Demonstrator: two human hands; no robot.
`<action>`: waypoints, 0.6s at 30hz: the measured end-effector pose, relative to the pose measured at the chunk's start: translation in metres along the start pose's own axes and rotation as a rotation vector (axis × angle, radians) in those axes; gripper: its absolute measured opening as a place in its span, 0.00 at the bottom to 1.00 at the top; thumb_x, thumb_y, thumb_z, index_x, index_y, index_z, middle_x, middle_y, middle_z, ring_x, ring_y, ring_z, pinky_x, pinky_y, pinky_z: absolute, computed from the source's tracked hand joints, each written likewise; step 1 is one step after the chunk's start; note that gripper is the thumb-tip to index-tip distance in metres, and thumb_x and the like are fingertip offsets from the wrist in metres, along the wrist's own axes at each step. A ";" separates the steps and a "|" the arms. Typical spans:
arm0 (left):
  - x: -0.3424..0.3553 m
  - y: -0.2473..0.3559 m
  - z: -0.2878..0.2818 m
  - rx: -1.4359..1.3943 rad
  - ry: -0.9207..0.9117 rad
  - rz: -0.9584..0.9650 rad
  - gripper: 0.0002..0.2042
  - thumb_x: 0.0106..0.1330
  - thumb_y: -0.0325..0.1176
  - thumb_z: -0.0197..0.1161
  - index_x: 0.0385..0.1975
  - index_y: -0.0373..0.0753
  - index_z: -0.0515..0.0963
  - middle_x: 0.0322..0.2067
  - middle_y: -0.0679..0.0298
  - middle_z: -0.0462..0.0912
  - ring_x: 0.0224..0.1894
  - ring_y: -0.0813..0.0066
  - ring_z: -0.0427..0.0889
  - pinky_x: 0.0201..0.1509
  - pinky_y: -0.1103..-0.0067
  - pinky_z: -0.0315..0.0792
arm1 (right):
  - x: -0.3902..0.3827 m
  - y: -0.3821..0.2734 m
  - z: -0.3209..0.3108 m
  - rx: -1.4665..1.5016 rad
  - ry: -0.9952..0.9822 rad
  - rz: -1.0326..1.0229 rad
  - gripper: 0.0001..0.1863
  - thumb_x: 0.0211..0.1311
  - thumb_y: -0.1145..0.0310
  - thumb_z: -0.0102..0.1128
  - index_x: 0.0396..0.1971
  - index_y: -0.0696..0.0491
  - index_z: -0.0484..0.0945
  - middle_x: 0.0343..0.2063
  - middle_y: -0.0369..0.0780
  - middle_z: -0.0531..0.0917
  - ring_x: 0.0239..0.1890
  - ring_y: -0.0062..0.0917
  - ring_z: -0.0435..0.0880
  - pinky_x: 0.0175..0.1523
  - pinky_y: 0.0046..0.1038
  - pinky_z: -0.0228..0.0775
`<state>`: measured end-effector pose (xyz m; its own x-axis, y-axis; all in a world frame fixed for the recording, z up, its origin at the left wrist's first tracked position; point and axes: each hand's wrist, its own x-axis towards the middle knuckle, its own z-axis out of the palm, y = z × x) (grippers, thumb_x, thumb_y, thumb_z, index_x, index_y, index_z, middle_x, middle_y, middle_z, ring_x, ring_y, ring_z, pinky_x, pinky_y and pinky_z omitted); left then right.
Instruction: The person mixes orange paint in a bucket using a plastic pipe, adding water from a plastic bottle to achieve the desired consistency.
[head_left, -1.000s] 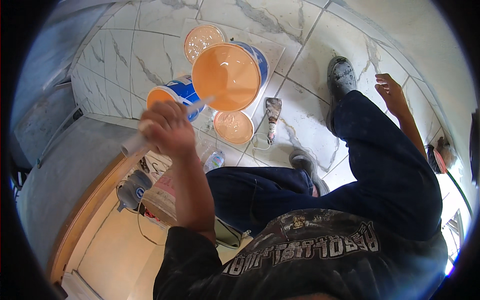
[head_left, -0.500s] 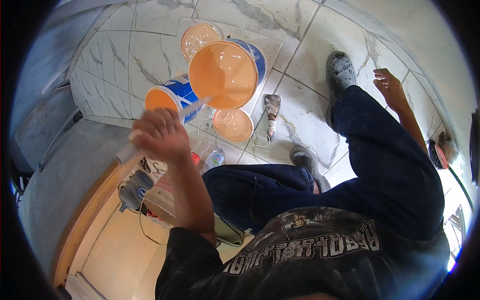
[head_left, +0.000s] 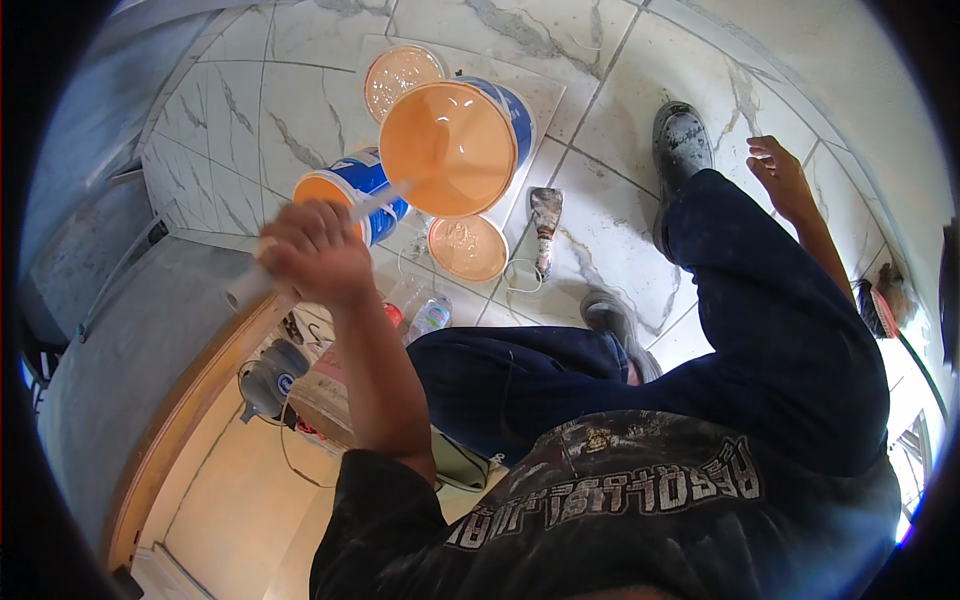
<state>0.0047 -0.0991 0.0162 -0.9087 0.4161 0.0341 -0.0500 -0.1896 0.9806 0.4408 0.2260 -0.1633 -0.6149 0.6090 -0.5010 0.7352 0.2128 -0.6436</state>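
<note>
My left hand [head_left: 322, 255] is wrapped round a white pipe [head_left: 376, 203], which slants up to the rim of a large blue bucket [head_left: 516, 112]. That bucket is coated inside with peach-orange paint, and the pipe's far end is blurred against it. Beside it, partly behind my left hand, stands a second blue bucket [head_left: 368, 172] with the same orange inside. My right hand [head_left: 783, 180] hangs beyond my right knee, fingers loosely bent and apart, with nothing in it. Between the large bucket and my foot lies a dirty putty knife [head_left: 545, 213].
Two paint-smeared lids [head_left: 467, 250] flank the large bucket on a pale board [head_left: 545, 100]. A clear plastic bottle [head_left: 431, 317] lies near my left knee. At the lower left are a grey power tool [head_left: 270, 382] and a wooden edge [head_left: 180, 415]. A brush [head_left: 880, 312] is far right.
The pipe has shifted slightly up and left at the bucket's rim, and my left hand has moved a little with it. My right hand and the buckets look unmoved.
</note>
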 end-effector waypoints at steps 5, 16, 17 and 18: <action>-0.024 -0.020 0.055 0.043 -0.337 0.162 0.23 0.72 0.56 0.45 0.17 0.50 0.55 0.16 0.73 0.56 0.15 0.82 0.51 0.21 0.78 0.54 | -0.003 0.009 -0.009 0.013 0.017 -0.015 0.18 0.66 0.64 0.58 0.52 0.56 0.73 0.46 0.47 0.82 0.50 0.36 0.82 0.55 0.36 0.73; -0.013 -0.004 0.001 0.099 -0.076 0.119 0.22 0.73 0.52 0.47 0.19 0.46 0.56 0.15 0.70 0.55 0.16 0.81 0.56 0.19 0.82 0.52 | 0.002 0.009 0.012 -0.004 -0.017 -0.072 0.19 0.66 0.64 0.58 0.53 0.56 0.73 0.46 0.49 0.81 0.49 0.38 0.82 0.55 0.36 0.73; -0.025 -0.009 0.017 0.132 -0.183 0.140 0.23 0.72 0.54 0.47 0.18 0.48 0.56 0.14 0.71 0.54 0.15 0.81 0.55 0.19 0.81 0.52 | 0.002 0.011 0.011 -0.006 -0.020 -0.070 0.19 0.66 0.64 0.58 0.53 0.56 0.73 0.46 0.49 0.81 0.49 0.38 0.82 0.55 0.36 0.73; -0.033 -0.006 0.034 0.173 -0.289 0.165 0.23 0.71 0.57 0.47 0.18 0.50 0.56 0.14 0.72 0.53 0.15 0.81 0.53 0.19 0.80 0.53 | 0.001 0.013 0.009 0.023 -0.021 -0.034 0.19 0.66 0.64 0.58 0.53 0.56 0.73 0.46 0.49 0.81 0.49 0.38 0.82 0.55 0.36 0.73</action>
<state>0.0493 -0.0815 0.0161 -0.7431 0.6307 0.2235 0.1809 -0.1323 0.9746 0.4474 0.2229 -0.1778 -0.6455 0.5856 -0.4904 0.7071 0.2156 -0.6734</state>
